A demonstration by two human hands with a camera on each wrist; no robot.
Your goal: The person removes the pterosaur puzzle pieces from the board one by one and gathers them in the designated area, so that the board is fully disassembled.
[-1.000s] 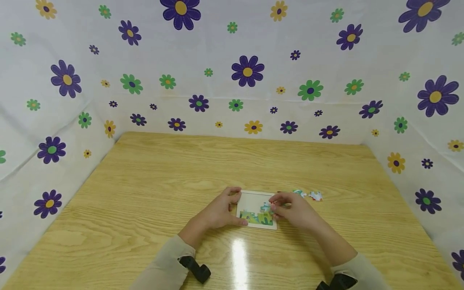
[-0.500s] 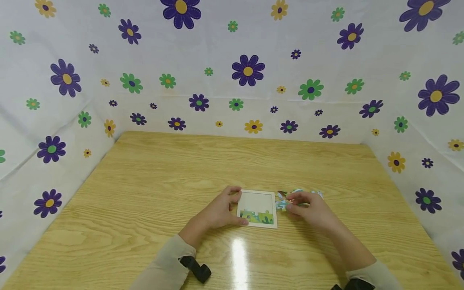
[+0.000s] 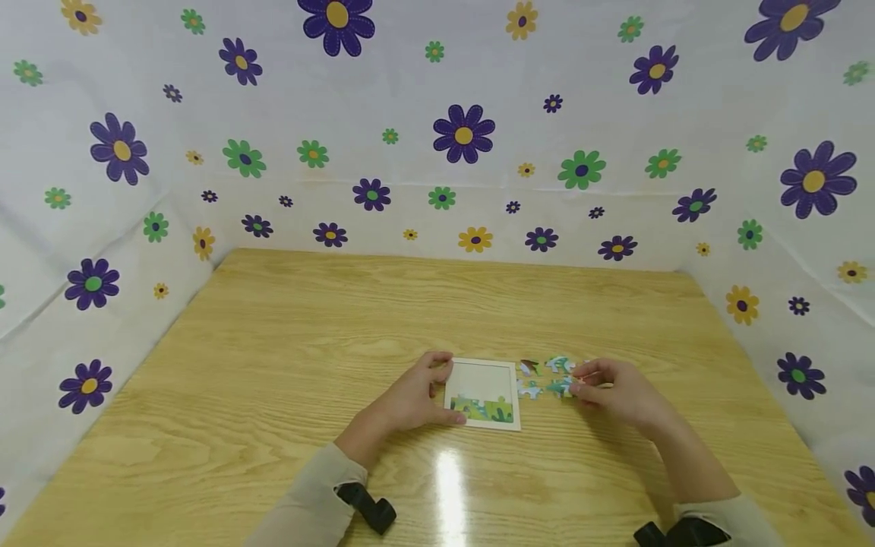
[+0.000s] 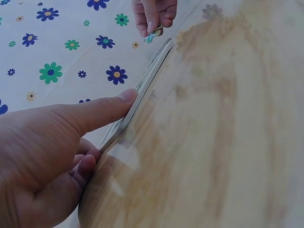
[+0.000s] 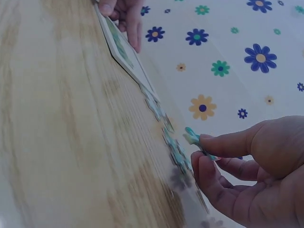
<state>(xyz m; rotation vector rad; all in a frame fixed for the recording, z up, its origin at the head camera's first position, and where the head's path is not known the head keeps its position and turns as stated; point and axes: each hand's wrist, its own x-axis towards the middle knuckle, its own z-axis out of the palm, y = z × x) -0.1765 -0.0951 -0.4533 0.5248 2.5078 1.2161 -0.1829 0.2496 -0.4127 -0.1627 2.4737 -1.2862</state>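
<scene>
A square white jigsaw tray (image 3: 481, 363) lies on the table, its lower part filled with green picture pieces (image 3: 481, 410). My left hand (image 3: 417, 395) grips its left side, the thumb on the near corner and the fingers at the far corner. Right of the tray, my right hand (image 3: 618, 391) pinches a small green-blue puzzle piece (image 5: 194, 137) between thumb and fingers, seen raised off the table in the right wrist view. Loose puzzle pieces lie between tray and right hand: a brown-and-white piece (image 3: 529, 368), a pale blue piece (image 3: 529, 390), and green-blue pieces (image 3: 559, 365).
The pieces sit on a wide wood-grain table (image 3: 328, 327). A white cloth with flower prints (image 3: 410, 91) stands around its back and sides. A bright light reflection (image 3: 451, 486) shows near the front.
My right hand has moved from over the tray's right edge rightwards past the loose pieces. The pale blue piece at the tray's right side now lies outside it. My left hand stays put.
</scene>
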